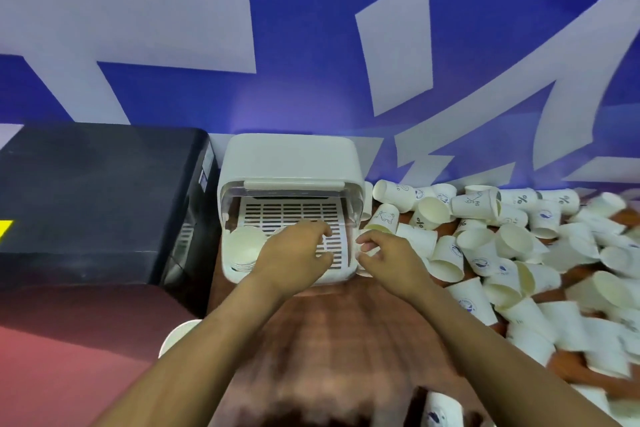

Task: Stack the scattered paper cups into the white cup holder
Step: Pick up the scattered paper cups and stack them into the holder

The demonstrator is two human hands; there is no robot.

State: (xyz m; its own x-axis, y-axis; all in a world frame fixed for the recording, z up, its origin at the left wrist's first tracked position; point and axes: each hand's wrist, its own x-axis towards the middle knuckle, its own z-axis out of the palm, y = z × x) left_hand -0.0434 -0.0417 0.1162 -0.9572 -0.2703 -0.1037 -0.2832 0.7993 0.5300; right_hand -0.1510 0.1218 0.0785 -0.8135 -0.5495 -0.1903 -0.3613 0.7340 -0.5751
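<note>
Blue wall [311,28] with large pale lettering stands behind the work area. A black box-shaped unit [97,198] sits at left on the tabletop [346,329], which is brown and blurred in the near field.

White cup holder [291,166] stands just beside the black unit, against the wall, its front open and a slotted white tray [291,211] exposed. A nested stack of cups [244,244] lies in the tray's left front corner, rims facing the camera.

Scattered paper cups [502,253], white with small blue prints, lie heaped on their sides across the right of the tabletop, reaching to the holder's right wall. One cup [178,336] lies at near left, partly hidden by the left forearm; another [441,409] lies at the bottom edge.

Left hand [298,250] is over the tray, fingers curled downward; whether the grip holds anything cannot be told. Right hand [384,253] is at the holder's right front corner, its grip pinching a white cup [363,250] between thumb and fingers.
</note>
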